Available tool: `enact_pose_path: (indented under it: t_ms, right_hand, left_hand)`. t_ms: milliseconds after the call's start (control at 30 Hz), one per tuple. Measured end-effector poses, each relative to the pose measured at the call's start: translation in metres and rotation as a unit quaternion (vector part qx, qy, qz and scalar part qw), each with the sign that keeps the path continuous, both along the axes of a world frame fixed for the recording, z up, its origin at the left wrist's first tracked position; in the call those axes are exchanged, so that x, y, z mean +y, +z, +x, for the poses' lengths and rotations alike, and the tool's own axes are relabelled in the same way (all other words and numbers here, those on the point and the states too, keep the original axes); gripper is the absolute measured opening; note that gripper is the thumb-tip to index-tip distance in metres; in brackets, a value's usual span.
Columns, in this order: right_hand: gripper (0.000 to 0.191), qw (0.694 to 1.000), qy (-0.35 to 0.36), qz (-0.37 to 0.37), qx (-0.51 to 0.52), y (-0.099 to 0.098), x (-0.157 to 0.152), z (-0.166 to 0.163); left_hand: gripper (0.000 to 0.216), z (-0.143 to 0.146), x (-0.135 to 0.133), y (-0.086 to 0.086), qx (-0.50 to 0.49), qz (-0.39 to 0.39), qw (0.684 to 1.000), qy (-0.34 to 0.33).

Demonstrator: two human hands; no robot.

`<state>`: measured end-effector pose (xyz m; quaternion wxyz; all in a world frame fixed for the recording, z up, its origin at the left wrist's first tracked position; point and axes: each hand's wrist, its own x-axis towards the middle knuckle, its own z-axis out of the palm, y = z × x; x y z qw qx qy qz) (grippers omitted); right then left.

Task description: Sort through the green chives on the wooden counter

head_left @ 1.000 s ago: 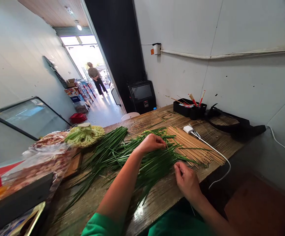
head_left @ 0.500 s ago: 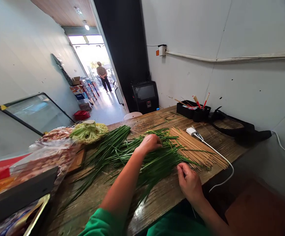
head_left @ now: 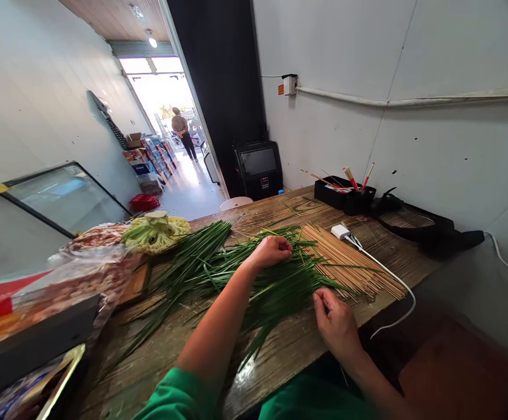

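Long green garlic chives (head_left: 275,297) lie in a loose, spread pile on the wooden table (head_left: 288,350). My left hand (head_left: 272,251) is over the upper part of the pile, fingers curled together; whatever they pinch is hidden. At the pile's right end, my right hand (head_left: 336,319) is closed, thumb against forefinger, close to the chive ends. What it pinches is too small to make out. A thin pale line shows below the right wrist. Beside the chives, a layer of bamboo skewers (head_left: 350,265) is spread out, with a few green blades across it.
A cauliflower (head_left: 155,232) and bagged meat (head_left: 79,280) stand at the left. Behind the skewers are a white charger (head_left: 340,232) with its cable, a black organizer (head_left: 330,195) and a black strap (head_left: 437,233). A person (head_left: 184,131) stands in the far doorway.
My left hand has shifted slightly right and up over the chives. The right hand stays almost in place, and the view has tilted a little.
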<state>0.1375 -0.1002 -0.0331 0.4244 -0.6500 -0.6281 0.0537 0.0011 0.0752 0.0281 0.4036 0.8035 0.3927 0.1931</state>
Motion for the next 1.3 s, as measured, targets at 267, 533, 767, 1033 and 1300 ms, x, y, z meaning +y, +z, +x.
enact_pose_path:
  t_ms: [267,533,767,1033,1300]
  right_hand:
    - [0.027,1.000,-0.001,-0.001,0.000,-0.001,0.001,0.000]
    - [0.027,1.000,0.001,-0.009,0.004,-0.002,0.002,0.000]
    - [0.028,1.000,0.002,-0.013,0.014,-0.001,0.001,0.000]
    - [0.026,1.000,0.005,0.003,0.018,-0.001,0.002,0.000]
    - [0.026,1.000,0.006,0.003,0.027,-0.001,0.002,0.000]
  left_hand:
    - [0.023,0.002,0.002,-0.005,0.021,0.043,0.997,0.060]
    - [0.029,0.002,0.003,-0.007,-0.029,-0.014,0.996,0.082]
    - [0.030,0.006,-0.005,0.002,-0.040,-0.043,0.997,0.048]
    - [0.031,0.007,-0.006,0.002,-0.039,-0.021,0.997,0.063]
    - [0.030,0.007,-0.004,0.000,-0.039,-0.022,0.997,0.070]
